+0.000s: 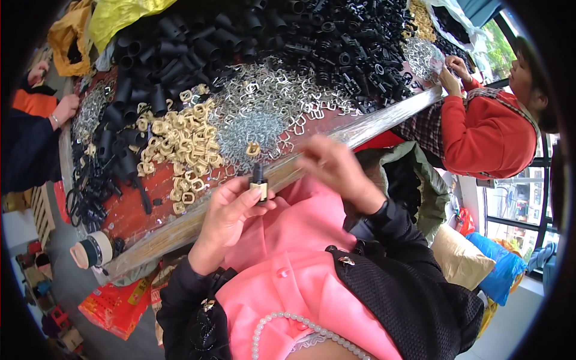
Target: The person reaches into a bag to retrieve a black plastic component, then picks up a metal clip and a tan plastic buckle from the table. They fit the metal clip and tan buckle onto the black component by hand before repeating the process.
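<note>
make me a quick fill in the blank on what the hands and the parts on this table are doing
1. The left hand pinches a small black piece fitted with a ____-coloured ring.
2. The right hand is blurred and hovers over the ____ edge of the table.
3. Between the black tubes and that edge lies a heap of ____ wire clips.
4. A person at the far right wears a ____ jacket.

Missing words: gold; near; silver; red
</note>
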The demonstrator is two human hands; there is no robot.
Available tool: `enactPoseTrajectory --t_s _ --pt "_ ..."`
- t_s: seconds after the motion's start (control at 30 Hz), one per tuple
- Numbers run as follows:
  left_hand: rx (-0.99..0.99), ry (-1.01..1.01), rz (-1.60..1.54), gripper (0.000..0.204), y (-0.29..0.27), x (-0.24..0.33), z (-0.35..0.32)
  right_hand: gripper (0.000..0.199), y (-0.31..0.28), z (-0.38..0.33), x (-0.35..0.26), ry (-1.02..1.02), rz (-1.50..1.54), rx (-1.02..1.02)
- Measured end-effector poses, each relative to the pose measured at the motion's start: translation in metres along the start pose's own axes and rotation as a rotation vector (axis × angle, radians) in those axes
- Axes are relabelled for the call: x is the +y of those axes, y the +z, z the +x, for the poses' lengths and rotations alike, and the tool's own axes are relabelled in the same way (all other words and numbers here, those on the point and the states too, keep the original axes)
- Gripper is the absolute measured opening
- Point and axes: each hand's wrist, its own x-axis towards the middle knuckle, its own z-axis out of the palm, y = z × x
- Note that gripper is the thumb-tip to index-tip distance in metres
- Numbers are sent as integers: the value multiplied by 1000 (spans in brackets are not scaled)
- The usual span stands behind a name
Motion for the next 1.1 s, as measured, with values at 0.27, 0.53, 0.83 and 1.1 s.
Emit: enactPoseTrajectory --t_s 0.27,0.53,0.83,1.1 --pt "22 21 -22 20 -10 -2 8 16 -102 19 83 111 -1094 309" --pt "48 51 -60 19 -12 -4 9 18 -95 29 98 -1 -909 341" --pt "80 61 -48 25 -11 -8 2 9 -78 22 84 135 -240 394" --pt "68 88 -61 25 -5 -7 1 11 -40 18 41 132 656 145"
